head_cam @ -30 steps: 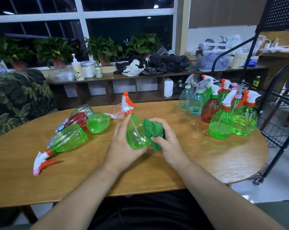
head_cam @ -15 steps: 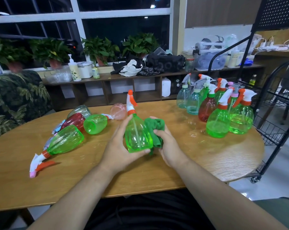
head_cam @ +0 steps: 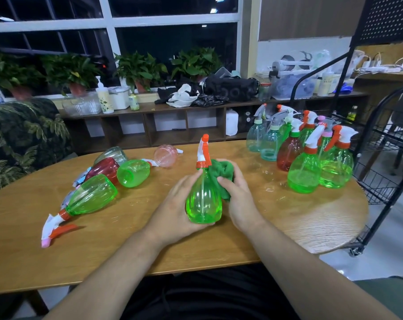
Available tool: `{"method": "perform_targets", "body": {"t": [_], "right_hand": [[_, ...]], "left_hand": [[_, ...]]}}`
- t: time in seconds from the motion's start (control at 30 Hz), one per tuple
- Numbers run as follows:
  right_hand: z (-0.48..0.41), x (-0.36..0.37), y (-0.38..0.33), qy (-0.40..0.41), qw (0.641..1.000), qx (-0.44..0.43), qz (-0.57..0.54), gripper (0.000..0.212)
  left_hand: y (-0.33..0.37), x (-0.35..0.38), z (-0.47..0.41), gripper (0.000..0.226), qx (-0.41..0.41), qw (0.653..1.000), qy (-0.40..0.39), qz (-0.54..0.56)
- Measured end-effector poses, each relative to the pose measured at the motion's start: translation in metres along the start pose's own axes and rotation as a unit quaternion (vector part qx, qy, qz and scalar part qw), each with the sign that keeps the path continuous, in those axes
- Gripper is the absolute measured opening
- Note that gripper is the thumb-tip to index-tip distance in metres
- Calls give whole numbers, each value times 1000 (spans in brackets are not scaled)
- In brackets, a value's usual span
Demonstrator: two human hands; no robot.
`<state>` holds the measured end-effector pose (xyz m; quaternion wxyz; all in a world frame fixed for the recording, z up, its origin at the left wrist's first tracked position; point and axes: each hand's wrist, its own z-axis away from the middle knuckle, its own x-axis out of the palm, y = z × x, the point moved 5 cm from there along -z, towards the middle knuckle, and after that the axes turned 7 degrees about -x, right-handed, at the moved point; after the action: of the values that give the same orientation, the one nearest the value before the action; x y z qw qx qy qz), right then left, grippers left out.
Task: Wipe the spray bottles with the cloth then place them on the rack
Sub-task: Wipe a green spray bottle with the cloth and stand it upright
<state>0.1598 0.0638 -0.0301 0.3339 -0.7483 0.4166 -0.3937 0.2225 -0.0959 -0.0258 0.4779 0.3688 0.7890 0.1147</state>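
In the head view, the left hand (head_cam: 175, 211) is grasping a green spray bottle (head_cam: 204, 202), its fingers curling round the left side and under the base. The bottle is standing nearly upright just above the tabletop (head_cam: 126, 239), centre front, with its orange-and-white trigger head pointing up. The right hand (head_cam: 239, 199) is clutching a bunched green cloth (head_cam: 221, 172) and pressing it against the bottle's right shoulder, just beside the neck.

The held bottle is showing clear through, with only a thin dip tube visible inside. A group of standing bottles (head_cam: 302, 176), green, red and pale teal, is sitting at the tabletop's right end, near the black wire rack (head_cam: 385, 172). Whether they are holding liquid cannot be told. A row of lying bottles (head_cam: 92, 195) is resting on the left, and they are looking empty.

A white pump bottle (head_cam: 104, 97) on the shelf (head_cam: 196, 107) behind is showing a floral print, but its writing is too small to read.
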Motion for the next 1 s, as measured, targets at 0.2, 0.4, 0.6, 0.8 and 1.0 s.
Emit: {"method": "perform_targets", "body": {"t": [0.2, 0.4, 0.6, 0.8, 1.0], "right_hand": [[0, 1, -3, -26, 998, -30, 46, 43], [3, 4, 1, -54, 993, -44, 96, 46], [9, 10, 3, -100, 981, -60, 156, 53], [7, 8, 2, -83, 988, -53, 121, 46], [3, 3, 12, -10, 998, 40, -38, 39]], "left_hand": [[2, 0, 1, 112, 12, 1000, 21, -18], [-9, -10, -1, 119, -60, 993, 103, 14], [-25, -25, 0, 119, -149, 967, 198, 56], [-24, -23, 0, 118, -141, 972, 168, 86], [-1, -16, 3, 115, -74, 986, 100, 109]]}}
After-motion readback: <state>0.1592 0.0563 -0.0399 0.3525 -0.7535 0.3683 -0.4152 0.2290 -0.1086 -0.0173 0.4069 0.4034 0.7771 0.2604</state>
